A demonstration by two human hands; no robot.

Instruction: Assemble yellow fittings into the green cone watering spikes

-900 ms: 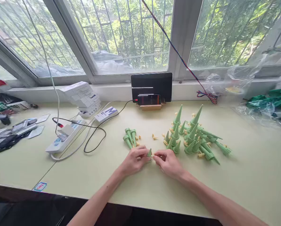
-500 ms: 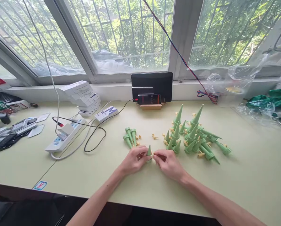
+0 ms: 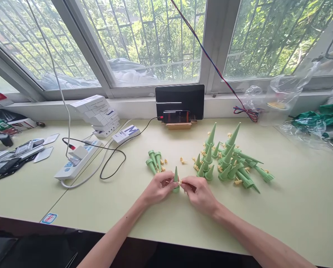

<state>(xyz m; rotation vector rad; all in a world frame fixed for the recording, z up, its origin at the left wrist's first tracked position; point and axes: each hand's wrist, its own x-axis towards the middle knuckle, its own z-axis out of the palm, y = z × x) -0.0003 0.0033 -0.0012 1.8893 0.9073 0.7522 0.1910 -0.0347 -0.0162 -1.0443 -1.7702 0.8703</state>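
My left hand [image 3: 161, 189] is closed around a green plastic spike [image 3: 176, 175], which stands point up near the front of the table. Pinched in my right hand [image 3: 199, 191] is a small yellow valve [image 3: 181, 182], held against the spike's side; my fingertips partly cover where they meet. Just beyond my left hand lie several green spikes [image 3: 154, 160] with a few yellow valves among them. Farther back, between the two groups, rests a loose yellow valve [image 3: 183, 160]. Right of my right hand is a large cluster of green spikes [image 3: 227, 160], some upright, others lying down, many with yellow valves.
A phone [image 3: 176, 117] leans on a black tablet [image 3: 180, 96] at the back. To the left are a power strip [image 3: 79, 158] with cables, stacked white boxes [image 3: 98, 115] and assorted flat gadgets [image 3: 21, 152]. Clear plastic and green bags [image 3: 319, 119] sit at the far right.
The green spike in my left hand has gone from tilted and partly hidden to upright, showing more of its tip. My right hand stays beside it with the yellow valve.
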